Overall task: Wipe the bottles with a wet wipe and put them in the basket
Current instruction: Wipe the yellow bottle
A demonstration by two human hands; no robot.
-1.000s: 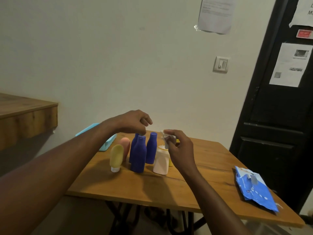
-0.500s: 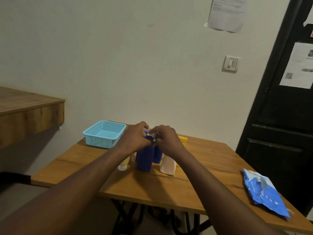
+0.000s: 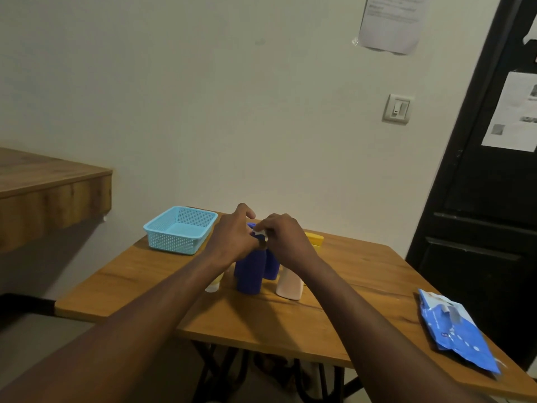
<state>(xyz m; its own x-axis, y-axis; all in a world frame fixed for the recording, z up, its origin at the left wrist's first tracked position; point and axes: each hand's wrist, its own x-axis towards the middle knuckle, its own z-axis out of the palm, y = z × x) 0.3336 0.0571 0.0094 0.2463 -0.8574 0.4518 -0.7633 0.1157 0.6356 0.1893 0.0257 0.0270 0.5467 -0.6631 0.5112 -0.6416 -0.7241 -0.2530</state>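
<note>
Since a second ago the left hand (image 3: 232,239) and right hand (image 3: 287,241) have met, both pinching the small white wet wipe (image 3: 259,232) above the dark blue plastic bottles (image 3: 250,274). The light blue mesh basket (image 3: 174,244), at ten o'clock from them, holds none, so all wiping seems ahead.

Both hands cover the tops of the blue bottles (image 3: 251,273), so whether the left hand (image 3: 232,239) pinches the wet wipe (image 3: 259,232) held by the right hand (image 3: 286,239) or a bottle cannot be told. At the bottles' 9 o'clock the left forearm (image 3: 174,301) hides most of a yellow tube (image 3: 214,284). The print on the wall paper (image 3: 389,24) at 1 o'clock is unreadably small.
</note>
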